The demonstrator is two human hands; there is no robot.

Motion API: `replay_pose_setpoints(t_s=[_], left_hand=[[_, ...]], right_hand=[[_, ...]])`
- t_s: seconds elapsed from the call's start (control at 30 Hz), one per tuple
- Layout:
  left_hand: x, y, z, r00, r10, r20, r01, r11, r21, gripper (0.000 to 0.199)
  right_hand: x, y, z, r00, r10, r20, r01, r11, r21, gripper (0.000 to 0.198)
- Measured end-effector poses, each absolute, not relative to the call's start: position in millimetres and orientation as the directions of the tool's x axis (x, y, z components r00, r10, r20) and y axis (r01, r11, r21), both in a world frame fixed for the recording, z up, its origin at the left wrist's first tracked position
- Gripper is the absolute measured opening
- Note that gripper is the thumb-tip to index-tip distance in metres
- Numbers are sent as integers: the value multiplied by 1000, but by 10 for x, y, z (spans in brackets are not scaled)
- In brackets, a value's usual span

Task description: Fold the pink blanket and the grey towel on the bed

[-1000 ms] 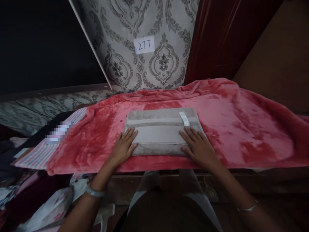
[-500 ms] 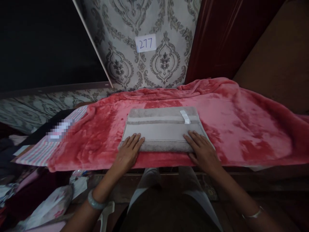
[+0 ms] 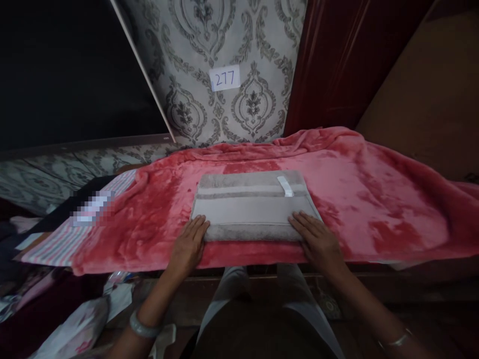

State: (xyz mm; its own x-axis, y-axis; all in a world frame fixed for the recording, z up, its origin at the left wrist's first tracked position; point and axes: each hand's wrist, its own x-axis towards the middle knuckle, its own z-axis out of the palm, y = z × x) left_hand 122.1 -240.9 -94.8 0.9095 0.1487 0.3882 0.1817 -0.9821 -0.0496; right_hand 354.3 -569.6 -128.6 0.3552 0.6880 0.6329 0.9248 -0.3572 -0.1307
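Note:
A folded grey plush cloth (image 3: 247, 212), with smoother pale bands and a white tag (image 3: 285, 186) near its upper right, lies flat on a red and pink fleece blanket (image 3: 370, 199). My left hand (image 3: 190, 244) rests at the cloth's near left corner, fingers stretched out and touching its edge. At the near right corner, my right hand (image 3: 317, 240) lies with its fingers flat on the cloth's edge. Neither hand grasps anything that I can see. Whether the thumbs reach under the cloth is hidden.
A large dark screen (image 3: 75, 75) stands at the back left, before patterned wallpaper with a "277" paper (image 3: 225, 78). Striped fabric (image 3: 56, 249) sticks out at the blanket's left end. Bags and cloths (image 3: 75, 324) are piled at lower left. A dark red panel (image 3: 337, 65) rises behind.
My left hand has slid outward to the left, toward the cloth's corner. My right hand has shifted slightly along the right edge. The camera view has tilted a little; the cloth stays folded.

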Motion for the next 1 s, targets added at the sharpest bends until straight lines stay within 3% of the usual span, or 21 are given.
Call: replay_pose_setpoints(t_s=[0.23,0.53,0.73,1.0], left_hand=[[1384,-2494,-849,914,140,382,197,-974,-115,65],[2129,-3067,-936,899,-124,420,-32,-975,-218,77],[2277,-3197,-1107,863,-118,491,34,-956,-291,71],[2190,-3192,-1271,802,-117,586,27,-973,-230,71]], right_hand=[[3599,-5686,-1237,496,638,590,847,-505,-166,76],[3644,-5642,-1283,492,628,604,860,-459,-223,84],[3656,-5634,-1409,470,581,664,867,-447,-222,92],[3702,-5626,-1532,428,564,707,884,-424,-197,92]])
